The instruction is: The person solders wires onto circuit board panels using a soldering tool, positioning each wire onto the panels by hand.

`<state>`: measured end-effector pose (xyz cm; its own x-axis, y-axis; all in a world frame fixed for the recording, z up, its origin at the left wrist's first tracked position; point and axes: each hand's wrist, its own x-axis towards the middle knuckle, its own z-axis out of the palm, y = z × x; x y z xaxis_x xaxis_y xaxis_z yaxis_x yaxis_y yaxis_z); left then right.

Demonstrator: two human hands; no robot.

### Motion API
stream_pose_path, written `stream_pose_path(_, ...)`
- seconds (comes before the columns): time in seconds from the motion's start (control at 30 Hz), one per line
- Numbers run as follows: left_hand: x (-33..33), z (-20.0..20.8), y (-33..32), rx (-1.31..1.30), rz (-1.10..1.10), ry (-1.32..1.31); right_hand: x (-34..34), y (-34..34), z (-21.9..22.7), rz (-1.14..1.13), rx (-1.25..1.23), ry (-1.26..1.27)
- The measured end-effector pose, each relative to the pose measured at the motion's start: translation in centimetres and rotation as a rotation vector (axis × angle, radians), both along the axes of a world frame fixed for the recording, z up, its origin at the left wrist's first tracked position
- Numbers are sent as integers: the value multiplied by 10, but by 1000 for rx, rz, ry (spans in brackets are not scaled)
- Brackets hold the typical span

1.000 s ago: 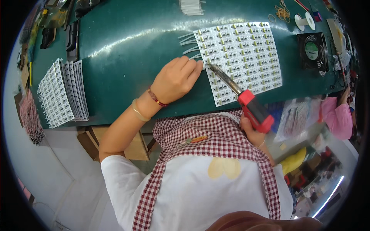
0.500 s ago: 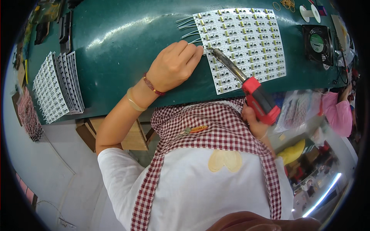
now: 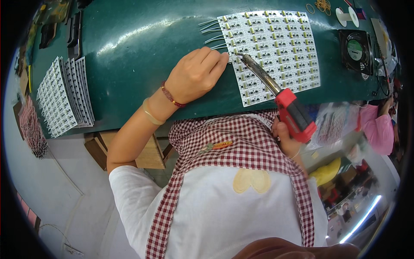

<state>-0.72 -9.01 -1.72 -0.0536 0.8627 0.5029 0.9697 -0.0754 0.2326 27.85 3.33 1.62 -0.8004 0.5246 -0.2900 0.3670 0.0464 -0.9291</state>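
A white circuit board panel (image 3: 278,64) with rows of small black and yellowish parts lies on the green table (image 3: 142,56). Several thin pale wires (image 3: 211,39) stick out from its left edge. My left hand (image 3: 196,71) is closed beside that edge, thumb and forefinger pinching a wire whose end shows just past the fingertips. My right hand (image 3: 286,139) grips the handle of a red and black soldering iron (image 3: 295,114). The iron slants up and left over the panel, its tip at the left column of pads beside my left fingertips.
A stack of similar circuit boards (image 3: 64,97) stands at the left table edge, near a hanging bundle of reddish wires (image 3: 32,129). At right is a black fan (image 3: 355,52), with a white spool (image 3: 347,17) behind it. A person in a pink sleeve (image 3: 377,125) is at far right.
The soldering iron and my right hand have moved slightly right and down. My left hand and the panel have shifted a little to the right.
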Motion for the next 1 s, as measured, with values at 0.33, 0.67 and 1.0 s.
stream_pose_path(0.33,-1,-1,1,24,-13,-24,6,-3,-11,-103,46,-28)
stream_pose_path(0.67,-2,0,1,15,-8,-43,5,-3,-7,-53,82,-39)
stream_pose_path(1.0,-1,-2,0,20,5,-50,5,-1,-8,-34,132,-47)
